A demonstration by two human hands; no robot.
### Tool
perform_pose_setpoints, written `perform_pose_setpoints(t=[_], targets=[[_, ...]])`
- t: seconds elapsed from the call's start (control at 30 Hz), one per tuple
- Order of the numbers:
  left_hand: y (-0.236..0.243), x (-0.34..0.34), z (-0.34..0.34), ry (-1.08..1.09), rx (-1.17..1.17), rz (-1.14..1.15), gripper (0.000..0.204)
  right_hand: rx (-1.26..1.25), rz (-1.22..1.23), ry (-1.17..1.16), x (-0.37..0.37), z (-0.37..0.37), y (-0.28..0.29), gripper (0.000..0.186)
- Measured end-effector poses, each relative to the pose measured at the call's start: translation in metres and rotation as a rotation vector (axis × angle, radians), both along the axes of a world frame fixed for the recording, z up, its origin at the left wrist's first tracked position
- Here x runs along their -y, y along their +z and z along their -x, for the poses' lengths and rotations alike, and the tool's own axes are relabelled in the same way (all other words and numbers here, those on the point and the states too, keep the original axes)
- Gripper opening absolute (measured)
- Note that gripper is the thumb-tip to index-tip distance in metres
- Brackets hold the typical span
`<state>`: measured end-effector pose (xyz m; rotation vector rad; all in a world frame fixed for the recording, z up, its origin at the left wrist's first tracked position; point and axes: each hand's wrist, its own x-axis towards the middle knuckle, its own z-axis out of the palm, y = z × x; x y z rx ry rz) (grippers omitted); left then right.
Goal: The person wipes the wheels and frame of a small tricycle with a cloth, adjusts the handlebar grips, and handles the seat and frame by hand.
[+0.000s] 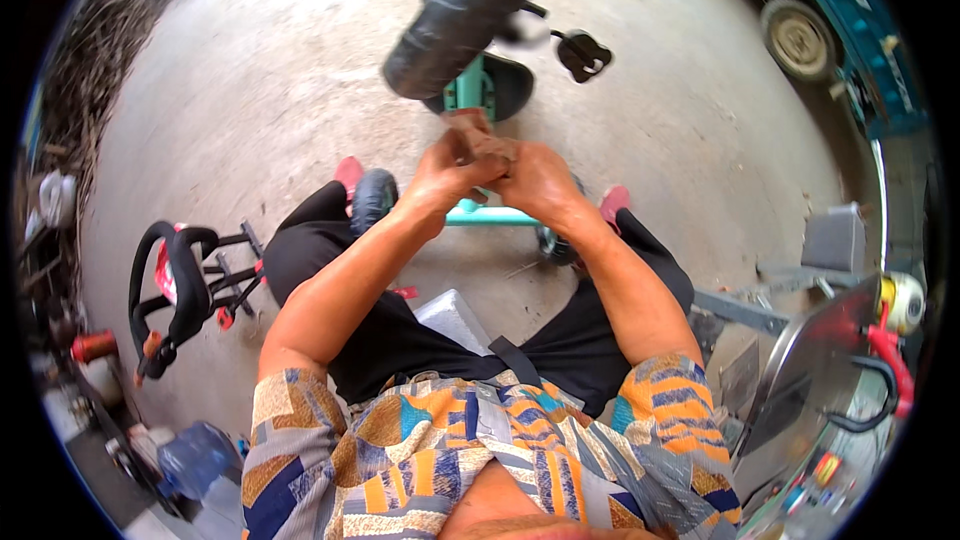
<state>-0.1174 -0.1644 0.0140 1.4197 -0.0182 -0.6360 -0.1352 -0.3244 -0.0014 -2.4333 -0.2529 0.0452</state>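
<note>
A mint-green child's tricycle stands between my legs, its large black front wheel blurred, with black pedals beside it and two smaller wheels low down. My left hand and my right hand meet over the green tube below the big wheel. Both have their fingers closed around a crumpled reddish-brown piece, perhaps cloth or paper; what lies under it is hidden. The fingertips are partly hidden by each other and by that piece.
A black padded frame lies at the left, near a blue water jug and piled sticks. At the right are a teal vehicle with a wheel, a grey box, and a metal table holding small items.
</note>
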Motion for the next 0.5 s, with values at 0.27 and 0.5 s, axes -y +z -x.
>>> perform_pose_setpoints(t=[0.27, 0.5], targets=[[-0.017, -0.011, -0.009, -0.073, 0.015, -0.244, 0.022, -0.528, -0.713, -0.112, 0.006, -0.001, 0.048, 0.009], [-0.025, -0.045, -0.022, 0.236, -0.173, 0.268, 0.023, -0.543, -0.836, -0.219, 0.007, -0.006, 0.038, 0.009]])
